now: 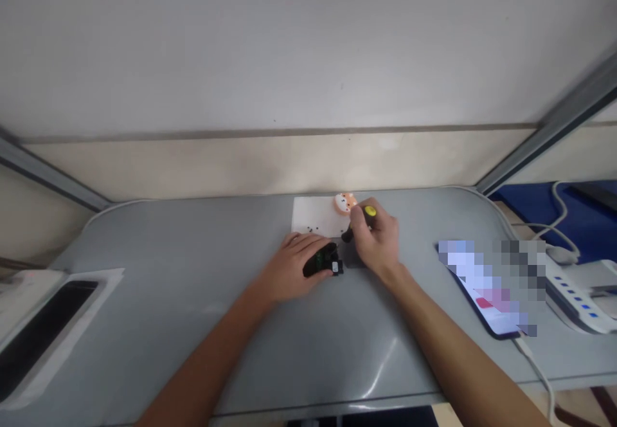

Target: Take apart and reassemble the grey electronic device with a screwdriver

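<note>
My left hand is closed around a small black device and keeps it on the grey table. A bit of green, like a circuit board, and a small white label show on the device; its exact kind is unclear. In my right hand is a screwdriver with a black grip and a yellow end, angled down toward the device's right side. Its tip is too small to make out. Behind both hands lies a white sheet with several tiny dark pieces, resembling screws.
An orange-and-white animal-face object sits on the sheet. At right are a lit phone on a white cable and a white power strip. A dark flat device rests at left. Metal posts and a wall bound the table.
</note>
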Motion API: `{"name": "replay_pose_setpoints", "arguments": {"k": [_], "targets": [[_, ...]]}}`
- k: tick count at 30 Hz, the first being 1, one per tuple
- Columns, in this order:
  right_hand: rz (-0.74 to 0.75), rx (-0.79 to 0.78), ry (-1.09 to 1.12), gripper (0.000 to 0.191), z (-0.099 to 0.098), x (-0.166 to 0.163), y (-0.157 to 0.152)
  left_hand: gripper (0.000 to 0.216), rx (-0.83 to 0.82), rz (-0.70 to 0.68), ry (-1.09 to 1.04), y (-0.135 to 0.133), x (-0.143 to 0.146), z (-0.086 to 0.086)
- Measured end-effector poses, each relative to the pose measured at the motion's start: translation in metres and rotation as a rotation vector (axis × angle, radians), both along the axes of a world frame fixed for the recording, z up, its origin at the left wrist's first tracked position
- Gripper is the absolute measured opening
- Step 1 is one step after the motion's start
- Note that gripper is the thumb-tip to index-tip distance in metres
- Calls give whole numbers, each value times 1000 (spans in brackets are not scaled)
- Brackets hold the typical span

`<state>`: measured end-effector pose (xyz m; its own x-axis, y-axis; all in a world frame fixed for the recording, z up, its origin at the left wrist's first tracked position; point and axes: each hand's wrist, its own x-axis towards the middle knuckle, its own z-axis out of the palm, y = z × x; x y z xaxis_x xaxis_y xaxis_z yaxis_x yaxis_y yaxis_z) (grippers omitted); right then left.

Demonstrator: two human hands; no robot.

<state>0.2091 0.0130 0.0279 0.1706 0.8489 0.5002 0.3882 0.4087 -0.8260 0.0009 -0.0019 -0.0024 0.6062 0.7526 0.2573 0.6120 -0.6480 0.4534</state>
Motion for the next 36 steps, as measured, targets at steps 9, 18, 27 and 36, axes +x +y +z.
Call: {"name": "replay_pose_setpoints", "arguments": {"k": [9, 18, 27, 36], "targets": [[0, -69, 32, 28, -4, -1, 2, 49, -24, 2, -70, -1, -1, -4], [-25, -55, 6, 32, -9, 0, 5, 48, -9, -24, -66, 0, -1, -3], [-2, -84, -14, 27, -5, -3, 1, 31, 94, 88, 5, 2, -12, 10], [138, 10, -112, 25, 6, -2, 0, 12, -95, 260, 30, 11, -23, 11]]}}
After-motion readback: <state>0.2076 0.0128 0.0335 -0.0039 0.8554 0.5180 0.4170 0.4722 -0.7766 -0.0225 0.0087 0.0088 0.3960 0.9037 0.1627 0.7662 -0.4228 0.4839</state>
